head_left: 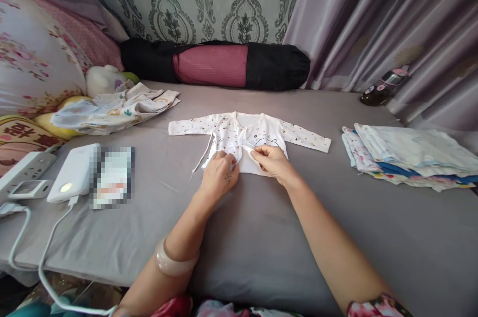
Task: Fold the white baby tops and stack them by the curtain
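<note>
A small white baby shirt (261,130) with a coloured dot print lies flat on the grey bed sheet (261,227), sleeves spread left and right. My left hand (219,173) rests on its lower front, fingers curled and pinching the cloth near a thin white tie string (201,157). My right hand (272,160) pinches the front flap just beside it. Both hands meet at the shirt's middle hem. A pale bangle (175,261) sits on my left forearm.
A stack of folded baby cloths (407,155) lies at the right. Loose printed baby clothes (115,108) sit at the back left by pillows. A white power bank (74,171), cable, power strip (26,167) and blurred phone (112,176) lie at the left. A black-and-pink roll (216,63) lines the wall.
</note>
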{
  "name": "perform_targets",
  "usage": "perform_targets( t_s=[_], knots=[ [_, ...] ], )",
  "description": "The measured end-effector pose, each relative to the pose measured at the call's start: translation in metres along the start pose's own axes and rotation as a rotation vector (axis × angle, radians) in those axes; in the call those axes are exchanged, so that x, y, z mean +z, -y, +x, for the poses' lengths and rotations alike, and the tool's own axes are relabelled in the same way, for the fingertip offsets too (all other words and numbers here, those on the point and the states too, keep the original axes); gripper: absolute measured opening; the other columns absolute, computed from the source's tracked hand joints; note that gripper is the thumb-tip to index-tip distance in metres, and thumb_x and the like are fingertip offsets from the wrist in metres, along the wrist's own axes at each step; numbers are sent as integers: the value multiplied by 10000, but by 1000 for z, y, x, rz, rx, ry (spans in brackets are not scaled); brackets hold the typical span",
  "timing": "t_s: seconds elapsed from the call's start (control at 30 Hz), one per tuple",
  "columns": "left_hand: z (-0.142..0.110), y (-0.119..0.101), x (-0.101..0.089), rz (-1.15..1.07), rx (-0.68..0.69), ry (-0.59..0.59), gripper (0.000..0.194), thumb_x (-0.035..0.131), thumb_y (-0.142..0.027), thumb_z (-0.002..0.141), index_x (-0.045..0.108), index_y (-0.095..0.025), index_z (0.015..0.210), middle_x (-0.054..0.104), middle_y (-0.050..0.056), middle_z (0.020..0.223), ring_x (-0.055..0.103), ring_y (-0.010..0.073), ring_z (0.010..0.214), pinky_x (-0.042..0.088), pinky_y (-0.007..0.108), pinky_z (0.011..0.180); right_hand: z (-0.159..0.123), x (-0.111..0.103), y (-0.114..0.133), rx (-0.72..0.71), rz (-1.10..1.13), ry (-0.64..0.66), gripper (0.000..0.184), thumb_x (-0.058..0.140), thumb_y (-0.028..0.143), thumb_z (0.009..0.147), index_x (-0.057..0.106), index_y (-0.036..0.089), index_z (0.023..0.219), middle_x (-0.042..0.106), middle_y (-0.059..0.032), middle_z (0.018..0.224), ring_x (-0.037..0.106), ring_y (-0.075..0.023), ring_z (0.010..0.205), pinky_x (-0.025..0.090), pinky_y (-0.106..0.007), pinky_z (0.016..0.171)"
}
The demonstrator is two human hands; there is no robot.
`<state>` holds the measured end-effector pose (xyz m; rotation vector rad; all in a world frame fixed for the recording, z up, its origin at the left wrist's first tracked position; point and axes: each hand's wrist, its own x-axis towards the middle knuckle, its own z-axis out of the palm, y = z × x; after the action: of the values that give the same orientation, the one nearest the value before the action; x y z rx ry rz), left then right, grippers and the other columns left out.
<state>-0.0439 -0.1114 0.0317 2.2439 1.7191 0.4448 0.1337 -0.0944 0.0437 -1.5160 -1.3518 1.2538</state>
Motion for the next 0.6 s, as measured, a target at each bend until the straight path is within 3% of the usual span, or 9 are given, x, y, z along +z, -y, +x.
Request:
perform_targets(
  t_s=[0.17, 0.37, 0.6],
  knots=[
    [-1, -10, -5, 14, 16, -9, 236, 440, -223, 922, 674, -191, 914, 615, 92, 878, 586, 243, 904, 445, 337, 781, -3, 3, 4, -66, 44, 0, 292, 636, 441, 736, 707, 173, 826, 613, 15, 694, 486, -95, 578, 390, -219, 532],
    [-2, -19, 4, -83, 51, -76, 288, 389, -264, 971, 669, -197, 961, 606, 76, 875, 575, 220, 886, 431, 316, 751, -5, 5, 8, -133, 53, -12, 294, 624, 414, 774, 716, 165, 900, 657, -3, 758, 564, -129, 672, 440, -251, 615],
    [1, -22, 13, -91, 92, -30, 349, 323, -244, 993, 660, -188, 922, 572, 65, 859, 558, 202, 865, 444, 305, 761, -6, 12, 6, -253, -43, -12, 205, 588, 328, 818, 717, 183, 882, 710, -21, 855, 633, -175, 816, 481, -302, 766]
  ],
)
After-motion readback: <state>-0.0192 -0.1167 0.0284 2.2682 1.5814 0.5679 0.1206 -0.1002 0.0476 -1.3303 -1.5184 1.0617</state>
